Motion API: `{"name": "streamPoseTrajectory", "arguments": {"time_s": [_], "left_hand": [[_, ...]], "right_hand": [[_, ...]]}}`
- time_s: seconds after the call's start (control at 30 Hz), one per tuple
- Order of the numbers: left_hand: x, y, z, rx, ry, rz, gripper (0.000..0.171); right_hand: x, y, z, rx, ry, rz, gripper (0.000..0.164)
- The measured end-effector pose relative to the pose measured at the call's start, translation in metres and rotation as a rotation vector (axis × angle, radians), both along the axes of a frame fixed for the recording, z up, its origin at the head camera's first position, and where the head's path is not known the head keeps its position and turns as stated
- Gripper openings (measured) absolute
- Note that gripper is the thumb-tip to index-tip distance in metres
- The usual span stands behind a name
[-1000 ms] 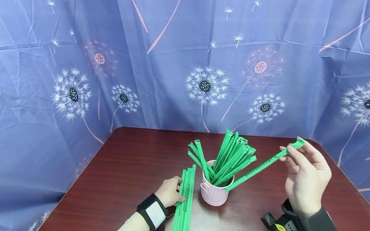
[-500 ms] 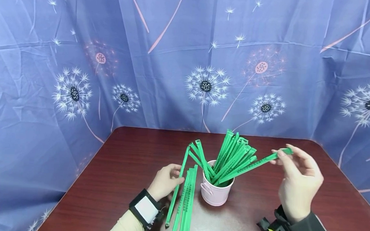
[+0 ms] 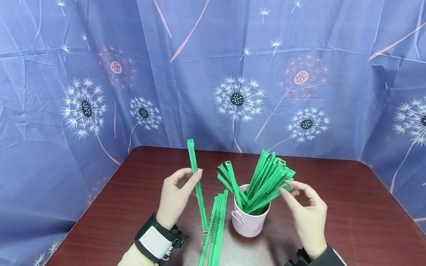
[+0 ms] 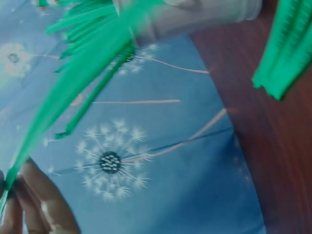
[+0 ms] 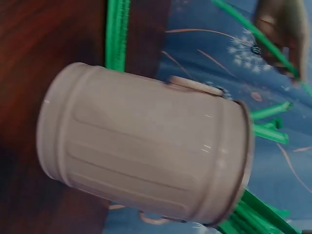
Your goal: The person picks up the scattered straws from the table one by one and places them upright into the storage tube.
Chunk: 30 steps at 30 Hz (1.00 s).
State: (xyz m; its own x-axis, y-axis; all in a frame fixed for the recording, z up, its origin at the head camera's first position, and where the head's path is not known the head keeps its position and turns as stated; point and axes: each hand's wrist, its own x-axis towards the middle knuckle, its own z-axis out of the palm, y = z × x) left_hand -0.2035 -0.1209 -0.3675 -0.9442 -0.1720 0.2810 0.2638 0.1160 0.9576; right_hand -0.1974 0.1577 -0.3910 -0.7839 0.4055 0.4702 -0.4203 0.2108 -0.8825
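Note:
My left hand (image 3: 174, 193) pinches a long, thin green stick packet (image 3: 200, 196) between thumb and fingers, left of the bucket. The packet slants upward, its lower end over a loose row of green stick packets (image 3: 214, 232) on the table. In the left wrist view those fingers (image 4: 46, 192) hold the blurred packet. At the right rim of a small pink bucket (image 3: 247, 225), my right hand (image 3: 309, 216) pinches the end of a green packet that leans inside. Many more green packets (image 3: 268, 179) stand fanned out in the bucket. My right hand is outside the right wrist view.
The dark reddish wooden table (image 3: 154, 166) ends at a blue dandelion-print cloth (image 3: 186, 88) behind and at the sides. A small handle (image 3: 238, 217) juts from the bucket's left side. Both wrists wear black camera straps.
My left hand has lifted one packet from the row, moving up and left while the packet tilts. My right hand has moved left to the bucket, bringing its packet in among the others.

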Motion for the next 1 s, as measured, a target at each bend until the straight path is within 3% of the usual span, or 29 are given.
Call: {"name": "streamPoseTrajectory", "arguments": {"time_s": [0.13, 0.27, 0.47, 0.77, 0.87, 1.0], "left_hand": [[0.005, 0.003, 0.006, 0.148, 0.064, -0.075, 0.013], [0.008, 0.008, 0.008, 0.233, 0.12, -0.127, 0.021], [0.008, 0.012, 0.009, 0.321, 0.179, -0.125, 0.02], [0.006, 0.016, 0.002, 0.265, 0.208, -0.112, 0.018], [0.005, 0.018, -0.001, 0.228, 0.205, -0.123, 0.017], [0.002, 0.022, -0.005, 0.156, 0.2, -0.129, 0.017]], "right_hand": [[0.001, -0.004, -0.004, 0.05, -0.029, -0.002, 0.022], [0.0, -0.003, -0.006, 0.045, -0.038, 0.0, 0.022], [0.0, 0.0, -0.011, -0.032, -0.088, 0.023, 0.025], [0.002, 0.001, -0.017, -0.111, -0.077, 0.05, 0.026], [0.002, 0.001, -0.021, -0.18, -0.016, 0.073, 0.028], [0.004, -0.001, -0.028, -0.265, 0.135, 0.12, 0.029]]}}
